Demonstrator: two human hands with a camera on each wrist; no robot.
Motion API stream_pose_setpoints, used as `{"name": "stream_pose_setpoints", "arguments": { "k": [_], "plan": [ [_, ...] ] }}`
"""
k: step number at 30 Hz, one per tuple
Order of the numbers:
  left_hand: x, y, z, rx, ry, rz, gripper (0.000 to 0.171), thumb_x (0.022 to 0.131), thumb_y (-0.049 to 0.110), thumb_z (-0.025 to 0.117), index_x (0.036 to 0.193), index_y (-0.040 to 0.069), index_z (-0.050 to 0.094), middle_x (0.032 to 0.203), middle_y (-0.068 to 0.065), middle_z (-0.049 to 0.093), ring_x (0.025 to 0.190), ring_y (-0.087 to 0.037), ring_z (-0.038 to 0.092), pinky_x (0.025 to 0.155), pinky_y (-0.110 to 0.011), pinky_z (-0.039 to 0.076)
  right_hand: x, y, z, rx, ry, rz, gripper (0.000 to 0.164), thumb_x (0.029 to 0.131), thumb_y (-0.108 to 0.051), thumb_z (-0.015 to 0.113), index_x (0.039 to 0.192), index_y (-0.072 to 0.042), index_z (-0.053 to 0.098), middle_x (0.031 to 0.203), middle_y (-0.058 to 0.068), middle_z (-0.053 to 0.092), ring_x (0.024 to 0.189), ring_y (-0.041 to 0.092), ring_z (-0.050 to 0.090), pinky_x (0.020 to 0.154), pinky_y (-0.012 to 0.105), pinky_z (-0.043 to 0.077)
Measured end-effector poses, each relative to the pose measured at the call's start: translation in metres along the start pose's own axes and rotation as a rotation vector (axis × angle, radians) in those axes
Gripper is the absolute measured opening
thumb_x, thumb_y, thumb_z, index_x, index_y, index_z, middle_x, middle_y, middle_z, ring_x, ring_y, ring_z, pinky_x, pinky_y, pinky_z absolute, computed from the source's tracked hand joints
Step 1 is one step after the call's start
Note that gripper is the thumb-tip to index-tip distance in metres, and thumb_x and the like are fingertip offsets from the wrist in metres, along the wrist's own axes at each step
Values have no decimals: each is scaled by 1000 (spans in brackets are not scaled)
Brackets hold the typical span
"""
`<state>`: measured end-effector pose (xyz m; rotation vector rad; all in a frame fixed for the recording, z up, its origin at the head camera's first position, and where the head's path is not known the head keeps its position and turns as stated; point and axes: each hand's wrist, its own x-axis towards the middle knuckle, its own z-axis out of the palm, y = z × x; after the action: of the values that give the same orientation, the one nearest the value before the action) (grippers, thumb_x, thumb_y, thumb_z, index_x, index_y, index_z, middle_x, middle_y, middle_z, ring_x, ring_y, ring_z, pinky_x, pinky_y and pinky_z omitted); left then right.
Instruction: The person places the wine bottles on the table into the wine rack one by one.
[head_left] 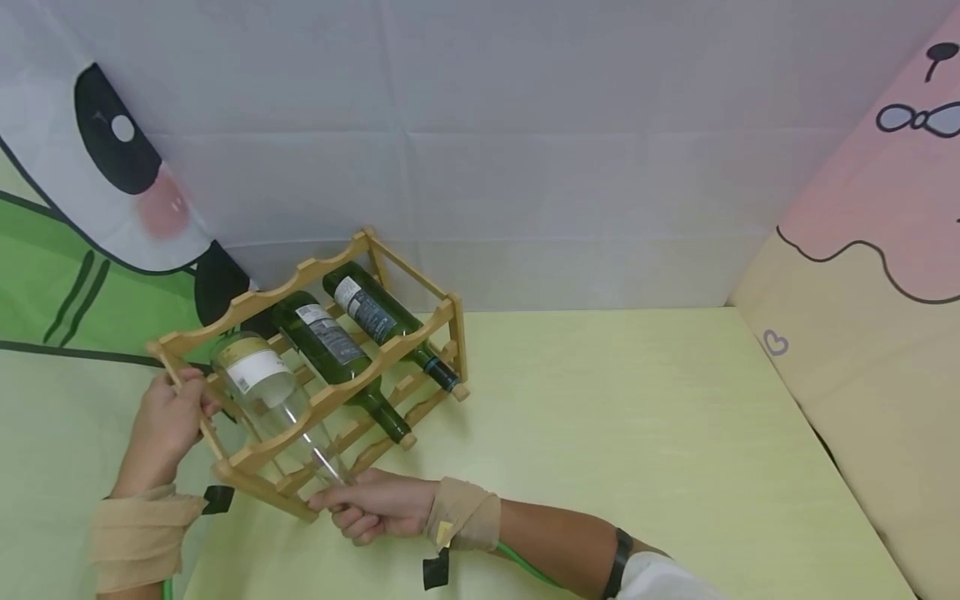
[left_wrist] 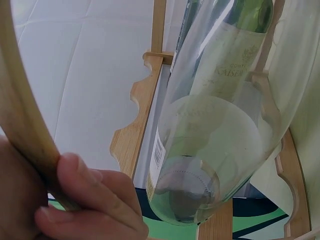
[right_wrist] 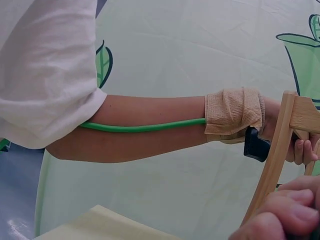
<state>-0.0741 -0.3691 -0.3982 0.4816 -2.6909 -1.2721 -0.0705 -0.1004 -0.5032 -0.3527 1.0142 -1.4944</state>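
A wooden wine rack (head_left: 247, 307) stands at an angle at the left of the table, with three bottles lying across its upper level. My left hand (head_left: 167, 421) grips the slat at its left end; in the left wrist view its fingers (left_wrist: 107, 195) curl round the wood. The nearest bottle is clear glass (head_left: 258, 367) with a white label. My right hand (head_left: 386, 502) holds that bottle's neck at the rack's front. Beside it lie a green bottle (head_left: 330, 342) and a darker green bottle (head_left: 372, 312), both corked, necks forward.
A pale yellow-green tabletop (head_left: 600, 433) extends to the right of the rack. Behind it hangs a grey-white cloth (head_left: 562, 167). Printed cartoon cloths flank both sides, green (head_left: 135, 300) on the left and pink (head_left: 862, 200) on the right.
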Motion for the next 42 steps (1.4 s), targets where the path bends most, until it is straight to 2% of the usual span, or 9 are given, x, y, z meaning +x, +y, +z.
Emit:
{"name": "stream_pose_setpoints", "arguments": {
  "k": [12, 21, 29, 35, 42],
  "plan": [
    [-1, 0, 1, 2, -5, 11, 38, 106, 19, 23, 129, -9, 33, 71, -2, 54, 54, -10, 48, 49, -29, 43, 6, 0, -2, 18, -31, -22, 23, 104, -19, 48, 81, -18, 42, 59, -7, 20, 46, 2, 18, 44, 20, 13],
    [0, -1, 0, 7, -6, 5, 39, 106, 19, 23, 131, -10, 32, 73, -5, 55, 55, -10, 48, 51, -29, 44, 5, -4, -1, -14, 10, -40, 25, 103, -19, 49, 79, -17, 40, 59, -7, 20, 46, 3, 16, 44, 21, 12],
    [1, -2, 0, -3, -3, 7, 38, 105, 17, 24, 132, -10, 31, 72, -4, 54, 55, -10, 48, 50, -28, 43, 5, -4, 1, -15, -18, -54, 29, 104, -18, 47, 78, -18, 34, 59, -7, 20, 46, 2, 17, 45, 21, 13],
    [1, -1, 0, -17, -6, 9, 36, 106, 18, 24, 130, -8, 32, 72, -4, 55, 55, -10, 49, 50, -28, 44, 10, -2, -2, -28, 19, -70, 27, 103, -19, 49, 78, -17, 38, 59, -7, 22, 46, 3, 17, 45, 20, 14],
    [0, 0, 0, -4, -10, 14, 40, 106, 19, 22, 133, -9, 30, 73, -4, 55, 54, -10, 48, 49, -28, 43, 16, -3, -3, -29, 19, -81, 27, 105, -23, 48, 80, -18, 40, 59, -7, 22, 47, 3, 18, 45, 21, 14]
  ]
}}
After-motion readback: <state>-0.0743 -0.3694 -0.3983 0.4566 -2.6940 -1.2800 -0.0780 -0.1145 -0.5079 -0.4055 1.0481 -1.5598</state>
